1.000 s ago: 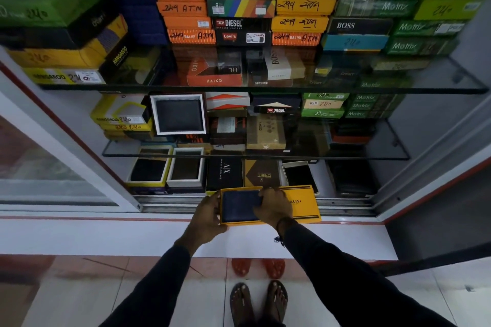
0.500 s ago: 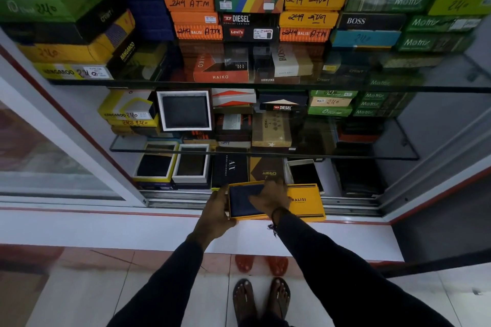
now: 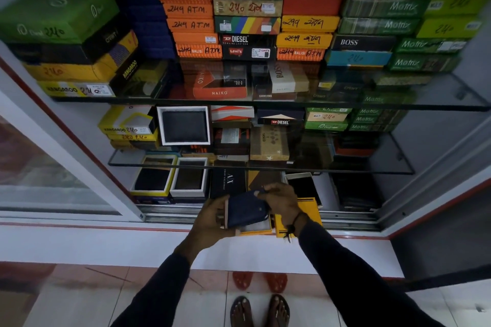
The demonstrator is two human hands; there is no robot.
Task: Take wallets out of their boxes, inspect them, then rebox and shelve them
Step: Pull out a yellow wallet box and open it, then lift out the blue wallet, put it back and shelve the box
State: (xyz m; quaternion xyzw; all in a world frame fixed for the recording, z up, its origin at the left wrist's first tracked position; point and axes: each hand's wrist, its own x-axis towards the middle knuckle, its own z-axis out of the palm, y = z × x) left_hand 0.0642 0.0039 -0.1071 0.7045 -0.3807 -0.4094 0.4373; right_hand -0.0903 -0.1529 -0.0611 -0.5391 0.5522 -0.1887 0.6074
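Observation:
A dark blue wallet is lifted just above its open yellow box, which rests on the cabinet's sill. My left hand grips the wallet's left edge from below. Over the wallet's upper right corner, my right hand pinches it with fingers and thumb. The box's yellow lid lies beside the box on the right, mostly behind my right wrist. The inside of the box is partly hidden by the wallet.
Glass shelves hold stacks of coloured wallet boxes. On the bottom level sit open boxes with dark wallets, a black AX box and a white-rimmed box. A sliding glass door stands at left. My feet in sandals are below.
The wallet lay flat in the yellow box before; both hands have now lifted it out and tilted it. The camera has moved closer to the shelf.

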